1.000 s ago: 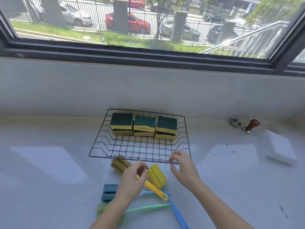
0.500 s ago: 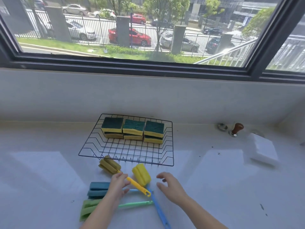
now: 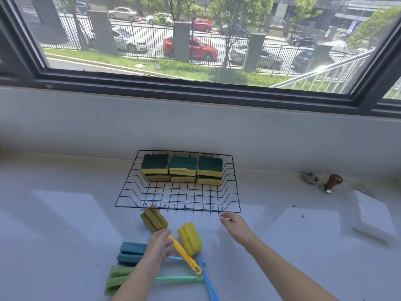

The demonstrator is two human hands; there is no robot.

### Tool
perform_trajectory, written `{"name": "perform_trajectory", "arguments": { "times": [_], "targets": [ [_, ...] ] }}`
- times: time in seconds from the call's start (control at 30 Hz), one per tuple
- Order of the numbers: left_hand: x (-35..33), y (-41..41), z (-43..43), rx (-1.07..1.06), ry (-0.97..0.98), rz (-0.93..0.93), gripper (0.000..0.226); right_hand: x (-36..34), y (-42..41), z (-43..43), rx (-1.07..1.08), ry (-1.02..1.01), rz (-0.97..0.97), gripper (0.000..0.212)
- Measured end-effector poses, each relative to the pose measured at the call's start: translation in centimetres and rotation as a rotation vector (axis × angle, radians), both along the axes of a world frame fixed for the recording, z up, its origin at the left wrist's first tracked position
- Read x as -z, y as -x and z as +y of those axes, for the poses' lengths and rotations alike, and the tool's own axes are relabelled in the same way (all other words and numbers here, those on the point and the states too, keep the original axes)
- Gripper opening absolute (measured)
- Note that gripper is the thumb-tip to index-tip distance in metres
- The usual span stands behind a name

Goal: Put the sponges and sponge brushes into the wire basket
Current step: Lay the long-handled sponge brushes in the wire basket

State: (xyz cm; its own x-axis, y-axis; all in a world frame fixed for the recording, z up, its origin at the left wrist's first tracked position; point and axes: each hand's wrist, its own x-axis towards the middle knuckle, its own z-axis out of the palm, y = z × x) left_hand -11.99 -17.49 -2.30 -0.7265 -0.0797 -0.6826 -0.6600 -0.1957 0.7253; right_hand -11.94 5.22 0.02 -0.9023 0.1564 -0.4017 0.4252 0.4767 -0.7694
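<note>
A black wire basket (image 3: 178, 209) sits on the white counter, with three short stacks of green-and-yellow sponges (image 3: 183, 169) along its back. In front of it lie several sponge brushes: an olive-headed one (image 3: 153, 218) with a yellow handle, a yellow-headed one (image 3: 189, 237) with a blue handle, a blue-headed one (image 3: 132, 253) and a green-headed one (image 3: 116, 276). My left hand (image 3: 157, 246) is curled on the yellow handle just behind the olive head. My right hand (image 3: 236, 227) is open and holds nothing, its fingertips just short of the basket's front right corner.
A white foam block (image 3: 373, 218) lies at the right. A brown-knobbed metal piece (image 3: 331, 183) and a small metal ring (image 3: 310, 177) stand against the grey wall under the window. The brush handles cross each other near the counter's front edge.
My right hand left the basket's front rim, drew back toward the brushes, then returned near the front right corner. My left hand stayed on the yellow handle. The brushes lie as before.
</note>
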Motion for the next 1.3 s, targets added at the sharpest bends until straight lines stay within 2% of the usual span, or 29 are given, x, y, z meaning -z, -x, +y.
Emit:
{"name": "perform_trajectory", "arguments": {
  "times": [0.13,0.2,0.27,0.37,0.47,0.57,0.63,0.67,0.7,0.8,0.93,1.03,1.13,1.3],
  "targets": [
    [0.6,0.5,0.1,-0.047,-0.046,-0.018,0.019,1.1,-0.8,-0.2,-0.062,-0.076,0.027,0.014],
    [0.6,0.5,0.3,-0.054,-0.049,-0.02,0.012,2.1,-2.1,-0.7,-0.227,-0.095,-0.091,0.003],
    [0.6,0.4,0.5,-0.066,-0.03,-0.006,0.01,3.2,-3.8,-1.5,-0.41,-0.089,-0.216,0.015],
    [0.8,-0.5,0.9,-0.069,0.074,0.098,0.016,4.2,-5.5,-2.9,-0.492,-0.176,-0.191,0.025],
    [0.8,-2.0,0.8,-0.124,0.151,0.168,0.018,4.3,-6.0,-3.5,-0.487,-0.303,-0.126,0.026],
    [0.5,-3.0,0.6,-0.204,0.168,0.187,0.013,4.2,-6.3,-3.7,-0.487,-0.328,-0.14,0.023],
    [0.0,-3.5,0.6,-0.227,0.138,0.193,0.001,4.0,-6.5,-3.7,-0.46,-0.307,-0.141,0.016],
    [-0.3,-3.7,0.6,-0.236,0.134,0.197,0.008,3.9,-6.6,-3.6,-0.449,-0.274,-0.134,0.008],
    [-0.5,-3.9,0.6,-0.241,0.12,0.203,0.014,3.7,-6.8,-3.5,-0.439,-0.226,-0.125,0.009],
    [-1.5,-4.5,0.6,-0.278,0.019,0.185,0.015,3.3,-7.3,-3.1,-0.369,-0.098,-0.032,0.021],
    [-3.1,-4.1,1.1,-0.254,-0.099,0.163,0.023,2.1,-7.4,-3.2,-0.163,0.033,0.178,0.031],
    [-5.2,-2.9,1.7,-0.257,-0.189,0.169,0.014,0.1,-5.8,-4.0,-0.119,0.073,0.281,0.027],
    [-6.8,-1.4,1.9,-0.324,-0.308,0.1,0.008,-2.4,-3.1,-4.7,-0.081,0.101,0.336,0.026],
    [-8.4,1.4,2.3,-0.363,-0.476,-0.012,0.022,-5.2,1.7,-4.7,-0.088,0.041,0.351,0.024]
  ]
}}
